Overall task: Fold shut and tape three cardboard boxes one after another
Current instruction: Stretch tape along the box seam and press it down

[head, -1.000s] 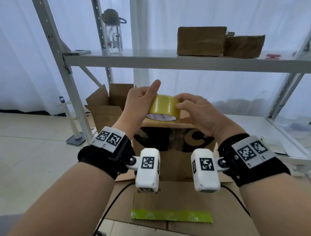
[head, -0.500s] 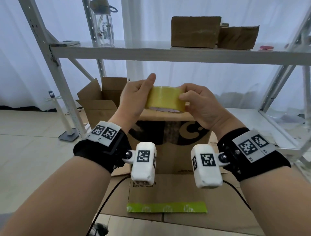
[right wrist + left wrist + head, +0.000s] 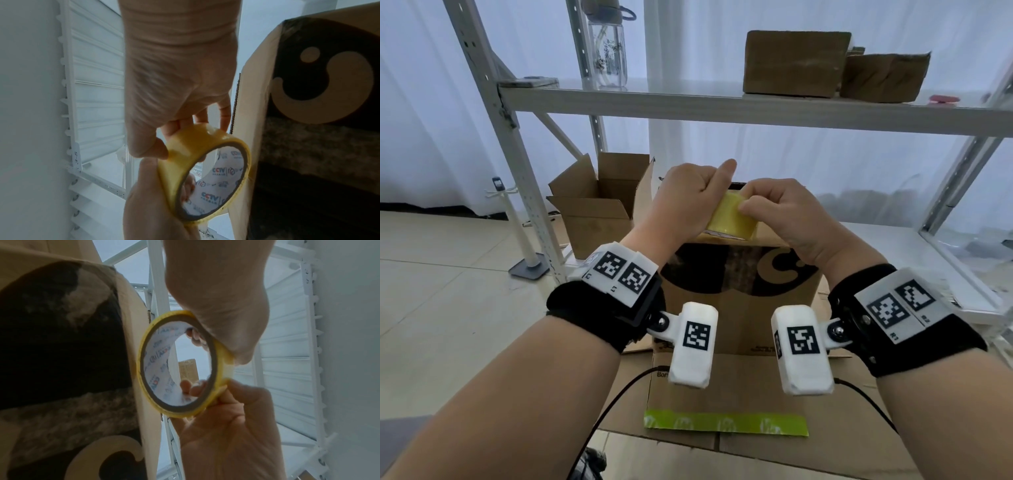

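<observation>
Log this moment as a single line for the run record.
phase: preparing tape | left hand: grips tape roll | right hand: pinches roll's outer wrap | printed box: below roll | strip pulled: not visible

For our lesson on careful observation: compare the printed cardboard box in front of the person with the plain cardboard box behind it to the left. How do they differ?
The printed box carries a large black design on its near side; the plain box shows bare brown card. The plain box's top flaps stand open; whether the printed box's top is shut cannot be told. The printed box stands directly below the tape roll; the plain box sits off to the left by the shelf post. Both are brown cardboard.
</observation>
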Action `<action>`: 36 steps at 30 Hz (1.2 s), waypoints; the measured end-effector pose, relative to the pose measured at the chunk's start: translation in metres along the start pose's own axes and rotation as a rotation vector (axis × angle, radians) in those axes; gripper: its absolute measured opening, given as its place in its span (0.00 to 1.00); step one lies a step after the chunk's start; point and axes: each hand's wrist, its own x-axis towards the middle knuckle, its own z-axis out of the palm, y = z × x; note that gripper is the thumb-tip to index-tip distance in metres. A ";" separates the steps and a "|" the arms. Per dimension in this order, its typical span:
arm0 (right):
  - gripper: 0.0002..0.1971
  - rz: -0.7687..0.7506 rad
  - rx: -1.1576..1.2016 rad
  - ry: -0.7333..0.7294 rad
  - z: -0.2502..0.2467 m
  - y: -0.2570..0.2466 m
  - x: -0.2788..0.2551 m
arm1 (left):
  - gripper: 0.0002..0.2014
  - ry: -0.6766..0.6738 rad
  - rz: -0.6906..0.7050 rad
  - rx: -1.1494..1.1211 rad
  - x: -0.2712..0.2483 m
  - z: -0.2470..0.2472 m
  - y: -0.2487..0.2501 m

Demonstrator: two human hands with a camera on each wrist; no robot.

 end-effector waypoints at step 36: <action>0.05 0.042 0.331 -0.096 0.002 0.010 -0.002 | 0.18 0.181 -0.321 -0.557 0.001 -0.003 -0.022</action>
